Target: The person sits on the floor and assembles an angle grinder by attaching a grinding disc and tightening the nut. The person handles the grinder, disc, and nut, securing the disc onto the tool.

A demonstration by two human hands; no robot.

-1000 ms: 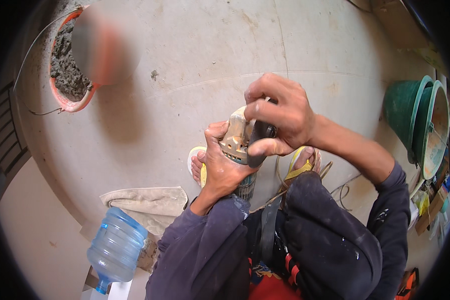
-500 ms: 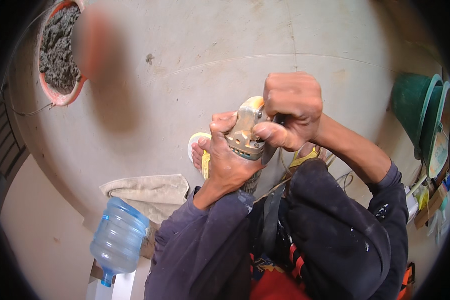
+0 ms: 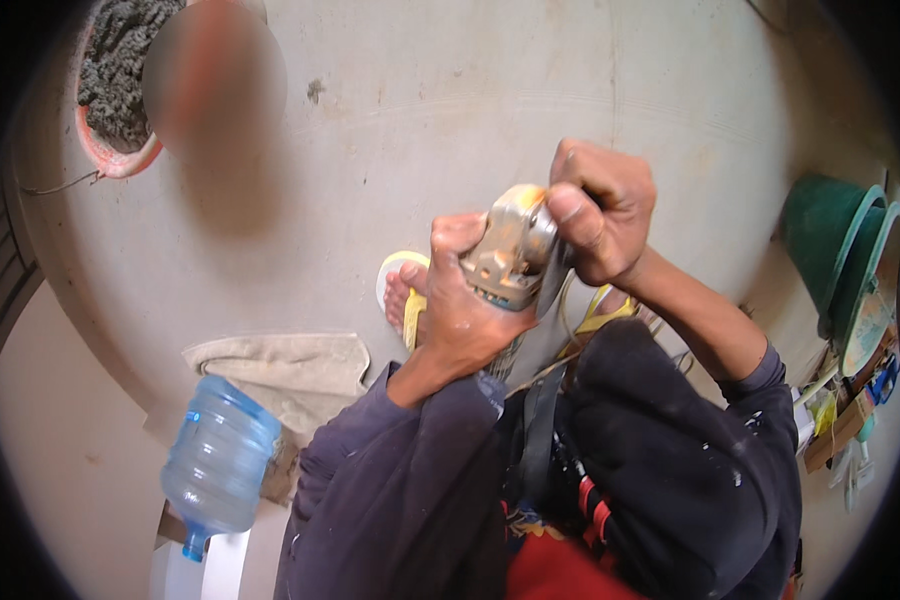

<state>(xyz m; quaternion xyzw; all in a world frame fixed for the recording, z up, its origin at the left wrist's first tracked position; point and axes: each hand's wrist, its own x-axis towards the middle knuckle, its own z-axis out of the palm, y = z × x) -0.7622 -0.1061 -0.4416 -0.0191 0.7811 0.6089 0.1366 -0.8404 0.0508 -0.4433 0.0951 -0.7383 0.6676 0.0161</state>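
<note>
My left hand (image 3: 467,315) is wrapped around an angle grinder (image 3: 511,255), its worn, dusty metal gear head pointing up and away from me. The tool stands tilted between my knees, its lower body partly hidden by my hand and trouser leg. Against the right side of the grinder head, my right hand (image 3: 605,212) is closed, thumb folded toward the curled fingers. Whatever those fingers grip is hidden from this view. A dark flat edge shows along the head's right side, beneath the right hand.
An orange-rimmed tub (image 3: 120,160) of wet grey mortar stands far left. A beige cloth (image 3: 300,372) and a blue water jug (image 3: 220,455) lie at left. Green buckets (image 3: 830,250) stand at right, near assorted tools. A cord (image 3: 545,375) runs by my sandaled feet.
My right hand has turned and shifted slightly right along the grinder's side, its thumb now higher. The left hand keeps its hold. The whole view has shifted a little.
</note>
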